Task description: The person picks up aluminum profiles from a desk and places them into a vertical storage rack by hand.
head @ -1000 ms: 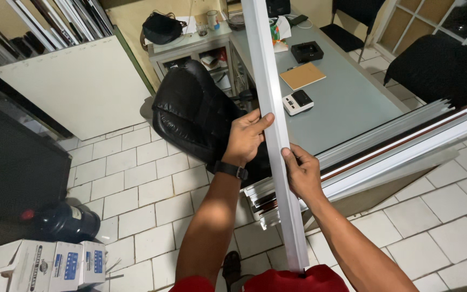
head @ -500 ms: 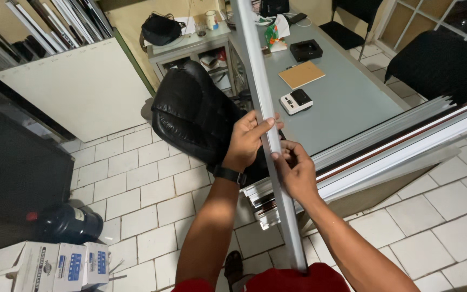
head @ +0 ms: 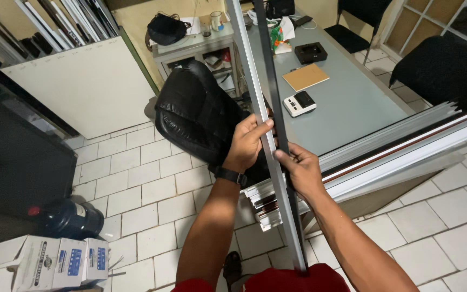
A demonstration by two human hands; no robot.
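- Presently, both hands are gripping one long aluminium profile (head: 268, 135), which is standing nearly upright in front of the person and running from the top of the view down to the lap.
- Left hand (head: 247, 143) is closing around the profile's left edge, fingers wrapped, thumb on the pale face; a dark wristwatch (head: 231, 176) is showing on that wrist.
- Right hand (head: 301, 170) is clamping the right edge slightly lower, fingers curled behind.
- Compared with a second ago, the profile is turning: then only its pale face was showing, now a dark channel is facing the camera. Judged, the piece is being rotated for examination.
- Behind the hands, a stack of similar profiles (head: 385, 157) is lying across the grey table (head: 347, 103), beside a black office chair (head: 201, 116).
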